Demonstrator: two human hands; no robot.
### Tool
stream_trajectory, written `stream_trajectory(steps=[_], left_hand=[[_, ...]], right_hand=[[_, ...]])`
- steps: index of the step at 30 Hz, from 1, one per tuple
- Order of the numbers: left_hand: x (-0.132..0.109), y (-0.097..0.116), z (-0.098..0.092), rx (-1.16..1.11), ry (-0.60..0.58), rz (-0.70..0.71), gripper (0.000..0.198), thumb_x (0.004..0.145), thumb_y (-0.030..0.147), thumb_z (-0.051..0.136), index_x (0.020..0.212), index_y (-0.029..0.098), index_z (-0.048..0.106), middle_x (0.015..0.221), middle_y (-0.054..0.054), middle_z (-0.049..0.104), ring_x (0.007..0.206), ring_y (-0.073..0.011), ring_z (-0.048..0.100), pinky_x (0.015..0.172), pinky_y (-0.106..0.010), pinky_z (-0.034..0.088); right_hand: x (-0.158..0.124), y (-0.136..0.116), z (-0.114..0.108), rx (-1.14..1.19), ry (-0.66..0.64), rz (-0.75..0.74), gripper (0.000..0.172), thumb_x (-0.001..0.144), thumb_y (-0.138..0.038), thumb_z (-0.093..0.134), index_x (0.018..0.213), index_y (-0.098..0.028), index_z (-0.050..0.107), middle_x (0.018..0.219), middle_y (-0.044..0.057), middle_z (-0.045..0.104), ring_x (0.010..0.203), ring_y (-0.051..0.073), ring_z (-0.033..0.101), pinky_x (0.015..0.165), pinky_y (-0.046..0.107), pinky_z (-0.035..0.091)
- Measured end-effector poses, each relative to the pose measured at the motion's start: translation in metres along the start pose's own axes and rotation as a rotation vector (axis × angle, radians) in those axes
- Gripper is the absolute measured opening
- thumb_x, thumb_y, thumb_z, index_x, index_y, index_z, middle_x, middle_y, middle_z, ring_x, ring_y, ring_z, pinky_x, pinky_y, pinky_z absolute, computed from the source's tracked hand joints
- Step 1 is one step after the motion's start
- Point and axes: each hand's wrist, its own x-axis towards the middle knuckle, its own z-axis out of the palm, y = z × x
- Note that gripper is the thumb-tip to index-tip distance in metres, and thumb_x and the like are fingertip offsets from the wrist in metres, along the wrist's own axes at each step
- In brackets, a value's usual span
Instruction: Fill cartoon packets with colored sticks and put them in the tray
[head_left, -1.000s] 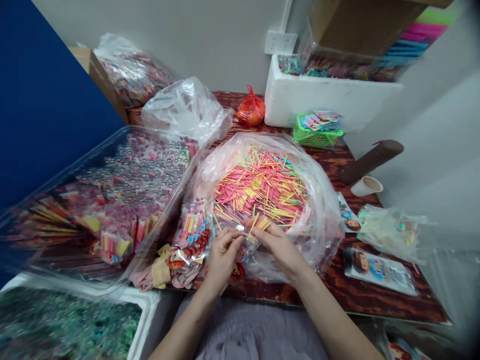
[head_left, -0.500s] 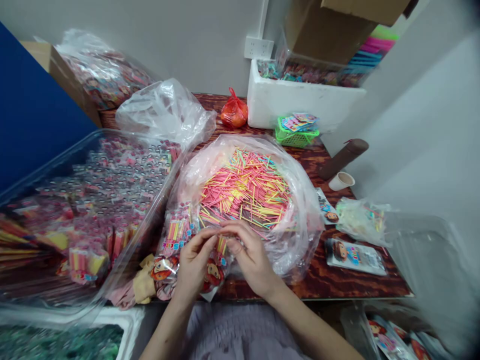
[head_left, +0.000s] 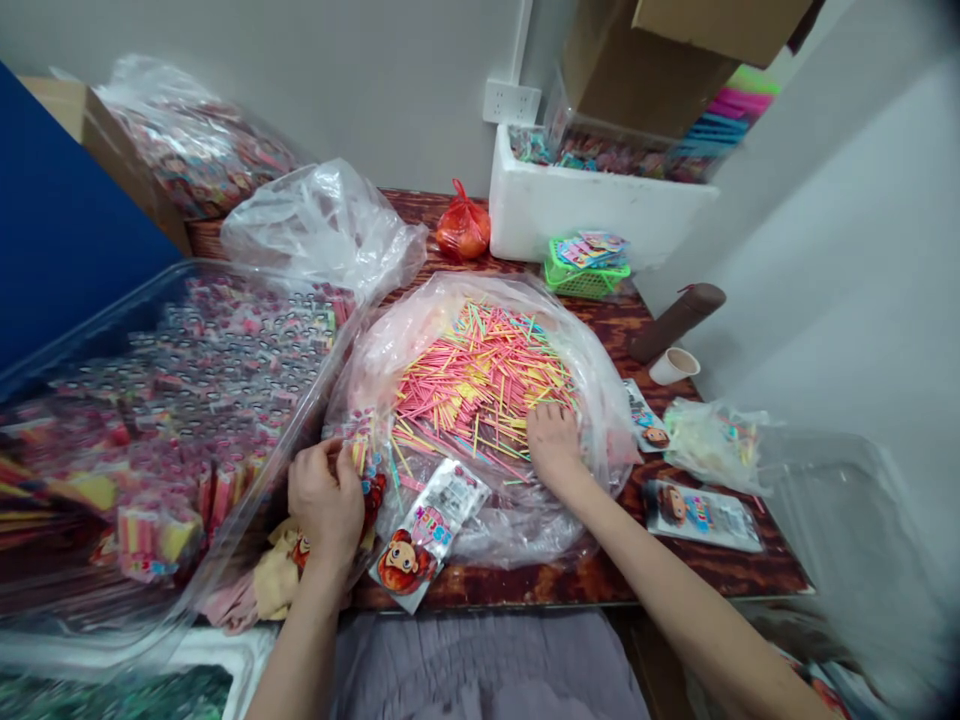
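Note:
In the head view my left hand (head_left: 326, 500) is closed at the edge of a filled clear packet (head_left: 367, 452) with pink and yellow sticks inside, lying over other packets; its fingertips are partly hidden. My right hand (head_left: 555, 445) reaches into the heap of thin coloured sticks (head_left: 487, 370), fingers curled down onto sticks at the heap's right side. The heap lies in a wide, opened plastic bag (head_left: 607, 400). Between my hands, a flat printed packet (head_left: 431, 535) with a red-haired cartoon figure rests on the bag's front edge.
A large clear bin (head_left: 225, 345) of filled packets stands at left. Behind are a red bag of fruit (head_left: 463, 228), a green basket (head_left: 586, 270) and a white foam box (head_left: 600, 205). At right stand a brown bottle (head_left: 682, 320), a paper cup (head_left: 675, 366) and a stack of flat packets (head_left: 703, 515).
My hands, together over a packet before, are now apart. The left has moved left to the filled packets; the right has gone forward and right into the sticks. The flat printed packet is now uncovered.

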Motion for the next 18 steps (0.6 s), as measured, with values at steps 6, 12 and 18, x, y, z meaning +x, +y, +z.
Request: stream_trajectory(steps=[6,12,18], left_hand=[[0.001,0.006,-0.007,0.017,-0.052,-0.031,0.041,0.090,0.040,0.048,0.121,0.014,0.057,0.104,-0.012,0.064,0.099,-0.0285,0.059,0.090,-0.040,0.045],[0.000,0.009,-0.019,-0.001,-0.133,-0.057,0.053,0.088,0.041,0.051,0.135,0.017,0.047,0.119,-0.014,0.060,0.106,-0.0303,0.058,0.094,-0.044,0.045],[-0.009,0.037,-0.037,-0.076,-0.081,0.077,0.051,0.089,0.038,0.052,0.136,0.017,0.047,0.138,-0.017,0.048,0.131,-0.0326,0.043,0.110,-0.049,0.032]], right_hand=[[0.002,-0.001,-0.003,-0.024,-0.016,-0.078,0.028,0.088,-0.005,0.038,0.097,-0.011,0.064,0.095,0.020,0.062,0.091,0.032,0.049,0.077,0.043,0.032],[-0.001,0.009,-0.001,0.097,-0.014,-0.029,0.022,0.090,-0.009,0.040,0.099,-0.013,0.060,0.097,0.017,0.063,0.091,0.029,0.052,0.080,0.039,0.033],[0.003,0.020,-0.012,0.896,0.142,0.157,0.013,0.091,-0.018,0.041,0.088,-0.020,0.054,0.075,0.003,0.061,0.070,0.020,0.052,0.068,0.031,0.037]])
